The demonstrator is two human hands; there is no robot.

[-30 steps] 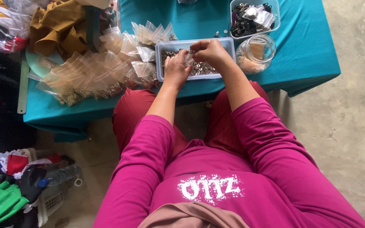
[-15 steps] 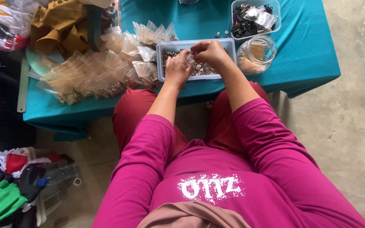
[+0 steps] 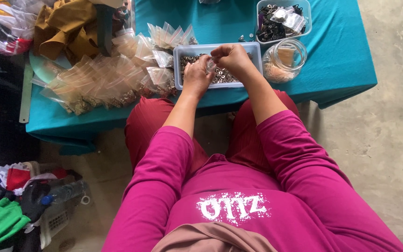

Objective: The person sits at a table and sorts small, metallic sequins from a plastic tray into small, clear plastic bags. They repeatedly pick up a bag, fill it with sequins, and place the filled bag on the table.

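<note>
Over the tray [image 3: 178, 70], both hands [image 3: 215, 67], fingers pinched.

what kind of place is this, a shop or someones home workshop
Probably an informal home or small workshop for packing small metal parts. A low table with teal cloth holds a tray of metal rings, piles of small filled plastic bags and a glass jar, on a bare concrete floor.

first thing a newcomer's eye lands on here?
Probably the two hands meeting over the shallow clear tray of small metal bits at the near edge of the teal table: left hand and right hand pinch something small and clear between them, too small to identify. Next, the heap of small clear bags spread to the left of the tray, and the glass jar just to its right.
</note>
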